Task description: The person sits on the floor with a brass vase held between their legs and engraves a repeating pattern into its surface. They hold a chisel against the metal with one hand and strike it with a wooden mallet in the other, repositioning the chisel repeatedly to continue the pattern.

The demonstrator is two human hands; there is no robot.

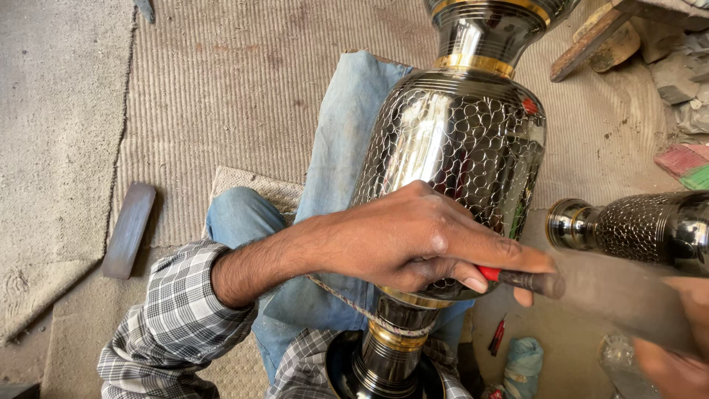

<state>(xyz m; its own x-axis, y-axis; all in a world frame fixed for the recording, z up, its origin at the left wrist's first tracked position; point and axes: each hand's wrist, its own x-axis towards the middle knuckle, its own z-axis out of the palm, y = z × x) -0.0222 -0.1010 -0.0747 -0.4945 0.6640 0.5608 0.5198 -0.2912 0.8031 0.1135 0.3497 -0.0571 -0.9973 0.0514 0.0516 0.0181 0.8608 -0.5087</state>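
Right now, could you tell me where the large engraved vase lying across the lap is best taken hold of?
Probably at the narrow stem above the foot of the vase, coming from its near end: the waist there is slim enough to wrap, while the polished belly is broad and slick. The left hand already rests on that belly.

Large vase (458, 148): glossy black metal, engraved silvery scale-like net on the belly, gold bands at neck and foot, small red spot near the shoulder. Second vase (642, 227): black with fine pale speckled engraving. Sleeve (173, 325) grey-and-white check; jeans (332, 162) faded blue; tool (517, 278) red with dark tip.
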